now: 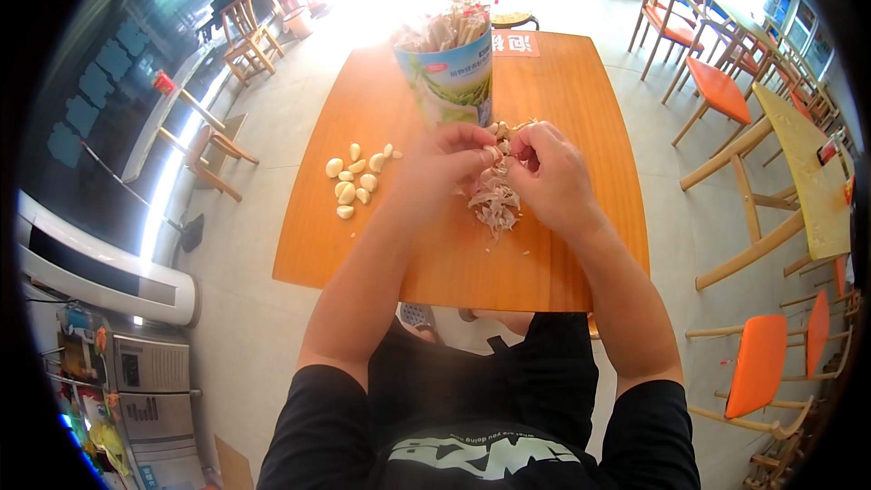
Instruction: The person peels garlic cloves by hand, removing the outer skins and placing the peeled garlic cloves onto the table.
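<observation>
Both hands meet over the orange-brown wooden counter (562,109). Left hand (452,161): fingers pinched shut on a small pale garlic clove (493,155). Right hand (552,174): thumb and index fingers closed together at the clove's 3 o'clock side; can't tell if they grip clove or skin.

Around the hands, clock-face from the clove:
- 6 o'clock, just beside: loose heap of papery whitish-purple garlic skins (495,206), few tiny scraps below it.
- 12 o'clock, just past the fingers: tan unpeeled garlic pieces (502,130), partly hidden by hands.
- 11 o'clock: tall blue-and-green printed tub (451,82), upright, packed with thin wrapped sticks (446,29).
- 9 o'clock, well apart: loose group of smooth cream peeled cloves (346,189), some touching.
- 12 o'clock, far edge: red-and-white printed sign (515,44), lying flat.
</observation>
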`<state>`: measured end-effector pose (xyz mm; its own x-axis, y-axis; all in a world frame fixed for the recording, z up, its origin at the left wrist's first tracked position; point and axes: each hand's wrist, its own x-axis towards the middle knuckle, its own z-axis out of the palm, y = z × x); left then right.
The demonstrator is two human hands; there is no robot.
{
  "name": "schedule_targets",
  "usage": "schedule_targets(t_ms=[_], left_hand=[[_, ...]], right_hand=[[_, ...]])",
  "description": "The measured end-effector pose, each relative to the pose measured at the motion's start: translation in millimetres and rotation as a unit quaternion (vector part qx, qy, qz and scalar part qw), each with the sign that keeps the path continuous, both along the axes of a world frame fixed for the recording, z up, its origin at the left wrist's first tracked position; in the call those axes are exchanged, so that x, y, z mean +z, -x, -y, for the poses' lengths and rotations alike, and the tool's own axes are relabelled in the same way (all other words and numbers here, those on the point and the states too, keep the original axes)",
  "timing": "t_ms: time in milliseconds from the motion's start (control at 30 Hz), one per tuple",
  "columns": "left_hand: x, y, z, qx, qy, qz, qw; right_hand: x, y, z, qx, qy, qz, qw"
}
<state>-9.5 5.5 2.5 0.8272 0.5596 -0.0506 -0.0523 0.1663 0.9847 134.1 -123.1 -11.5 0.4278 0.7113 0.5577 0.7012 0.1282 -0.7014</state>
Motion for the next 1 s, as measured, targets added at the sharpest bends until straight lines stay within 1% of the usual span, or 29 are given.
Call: schedule_targets(t_ms=[67,133,167,267,333,367,433,533,667,733,767,833,867,933,967,1000], left_hand=[[0,0,0,0.004,0.003,0.006,1.000],[3,0,2,0.025,0.050,0.018,0.998],[3,0,2,0.025,0.050,0.018,0.998],[1,-1,0,0.023,0.044,0.005,0.999],[1,-1,1,0.024,0.030,-0.015,0.999],[1,-2,1,0.024,0.030,-0.016,0.999],[0,-3,1,0.028,-0.003,-0.035,0.999],[0,-3,2,0.013,-0.025,-0.047,0.999],[0,-3,5,0.009,-0.028,-0.058,0.998],[2,-1,6,0.037,-0.076,-0.054,0.995],[4,0,6,0.037,-0.076,-0.054,0.995],[6,6,4,0.128,-0.158,-0.017,0.979],[7,9,1,0.130,-0.157,-0.017,0.979],[10,14,-9,0.211,-0.296,-0.108,0.925],[9,16,-16,0.212,-0.296,-0.109,0.925],[6,19,-25,0.237,-0.387,-0.185,0.872]], right_hand=[[-1,0,0,0.002,0.003,-0.001,1.000],[-1,0,1,0.028,-0.026,0.014,0.999],[0,1,2,0.028,-0.026,0.014,0.999],[2,5,1,0.024,-0.040,0.027,0.999],[3,6,1,0.021,-0.049,0.068,0.996],[3,6,1,0.021,-0.049,0.068,0.996],[1,6,0,0.006,-0.068,0.114,0.991],[-1,6,-1,-0.005,-0.065,0.142,0.988],[-4,5,-2,-0.018,-0.040,0.144,0.989],[-1,6,-1,-0.038,-0.042,0.103,0.993],[1,5,0,-0.038,-0.042,0.103,0.993],[6,-1,4,-0.053,0.009,0.054,0.997],[5,-4,5,-0.052,0.010,0.054,0.997],[2,-8,5,-0.002,0.046,0.080,0.996],[-2,-9,4,-0.001,0.046,0.080,0.996],[-8,-10,3,0.017,0.075,0.099,0.992]])
